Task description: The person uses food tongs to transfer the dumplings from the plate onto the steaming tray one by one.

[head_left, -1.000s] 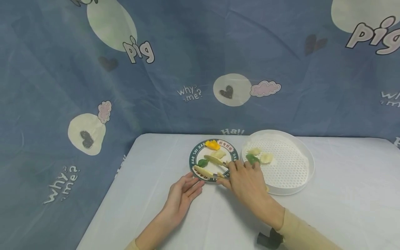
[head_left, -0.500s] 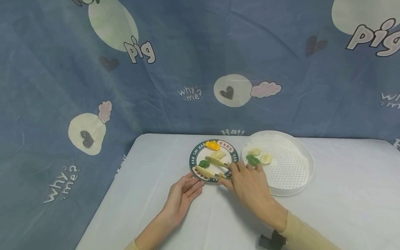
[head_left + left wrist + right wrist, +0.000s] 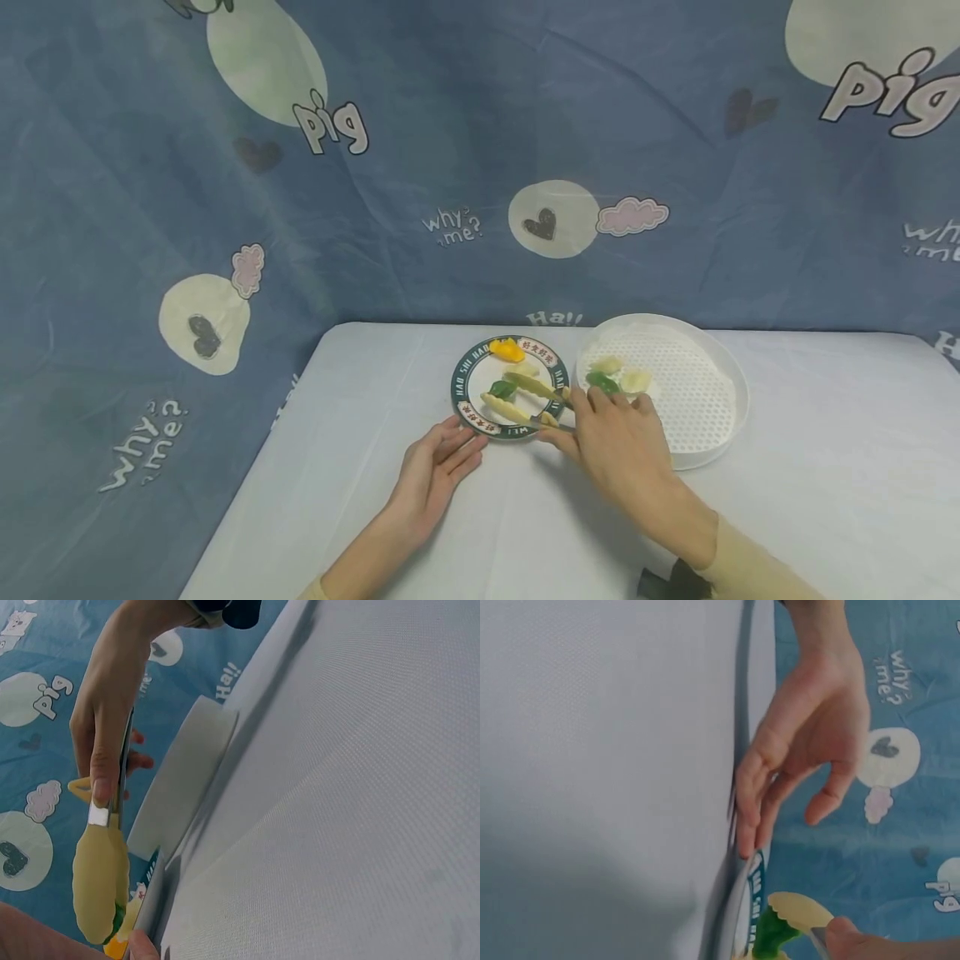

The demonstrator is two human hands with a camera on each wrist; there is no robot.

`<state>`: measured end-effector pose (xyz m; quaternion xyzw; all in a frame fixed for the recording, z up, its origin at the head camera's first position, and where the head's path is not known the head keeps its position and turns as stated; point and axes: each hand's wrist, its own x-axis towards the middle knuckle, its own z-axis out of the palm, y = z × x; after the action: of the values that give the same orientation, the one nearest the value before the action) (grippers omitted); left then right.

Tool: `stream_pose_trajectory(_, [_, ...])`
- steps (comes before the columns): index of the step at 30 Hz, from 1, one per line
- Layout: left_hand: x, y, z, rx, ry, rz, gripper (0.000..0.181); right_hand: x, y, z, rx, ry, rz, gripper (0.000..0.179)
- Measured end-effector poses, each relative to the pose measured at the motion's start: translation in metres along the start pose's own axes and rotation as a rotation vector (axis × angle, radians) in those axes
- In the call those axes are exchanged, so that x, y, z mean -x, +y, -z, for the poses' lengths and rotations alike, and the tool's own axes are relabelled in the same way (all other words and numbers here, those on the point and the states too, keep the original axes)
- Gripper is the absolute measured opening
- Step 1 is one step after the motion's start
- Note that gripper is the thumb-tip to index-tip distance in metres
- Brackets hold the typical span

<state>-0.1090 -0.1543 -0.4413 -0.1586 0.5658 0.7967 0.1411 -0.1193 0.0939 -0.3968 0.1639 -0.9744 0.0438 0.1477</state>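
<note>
My right hand (image 3: 626,442) grips a pair of tongs (image 3: 531,384) with metal arms and pale yellow scalloped heads. Between the heads is a green leaf-like piece (image 3: 502,389), just over the plate; the left wrist view also shows this green piece (image 3: 117,922) at the tong heads (image 3: 96,881). The small round plate (image 3: 457,383) has a green lettered rim. An orange-yellow piece (image 3: 507,350) and a pale yellow piece (image 3: 522,367) lie on it, partly behind the tongs. With loosely straight fingers, my left hand (image 3: 435,475) touches the plate's near left rim.
Right beside the plate stands a round white tray (image 3: 701,408) with a perforated floor and raised wall. It holds a green piece (image 3: 602,382) and pale yellow pieces (image 3: 636,381). A patterned blue cloth (image 3: 420,275) hangs behind the white table (image 3: 360,400).
My right hand and the tongs have moved slightly right, and the green piece has shifted right with the tong heads. The left hand stays at the plate's rim.
</note>
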Motion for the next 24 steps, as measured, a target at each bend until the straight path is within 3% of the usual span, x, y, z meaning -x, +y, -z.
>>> stream_pose_trajectory(20, [0.0,0.0,0.001,-0.018,0.003,0.017,0.072,0.017,0.043,0.028,0.035,0.084,-0.02,0.061])
stream_pose_trajectory(24, [0.001,0.001,0.001,-0.017,0.009,0.023,0.071,0.017,0.054,0.034,0.015,0.059,-0.061,0.065])
